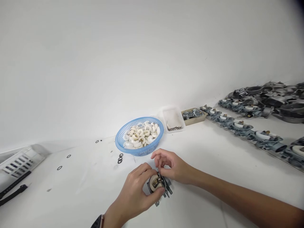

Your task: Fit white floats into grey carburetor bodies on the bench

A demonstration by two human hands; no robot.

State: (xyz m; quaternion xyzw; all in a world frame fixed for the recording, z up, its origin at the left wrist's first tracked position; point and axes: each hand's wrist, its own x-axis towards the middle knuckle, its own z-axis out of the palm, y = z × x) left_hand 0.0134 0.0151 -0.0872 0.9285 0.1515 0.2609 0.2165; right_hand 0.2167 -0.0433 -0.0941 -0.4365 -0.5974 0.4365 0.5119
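Note:
On the white table, a metal carburetor [165, 187] is tilted in the grip of my left hand [134, 193], thumb and fingers wrapped around its sides. A white ring-shaped float [153, 181] sits on its upper face, with brass parts in the middle. My right hand [174, 166] is at the carburetor's far edge, thumb and index finger pinched together. Whatever lies between those fingertips is hidden or too small to make out. Just beyond both hands is a blue basket [153, 146] heaped with white floats [140, 134].
A white tray [171, 114] with thin metal pins and a box [196, 119] of carburetors stand behind. Rows of carburetors [241, 125] line the right, near dark ring-shaped parts [268, 98]. Black rubber rings [120, 158] lie left of centre; a white crate [20, 164] and watch strap [14, 193] far left.

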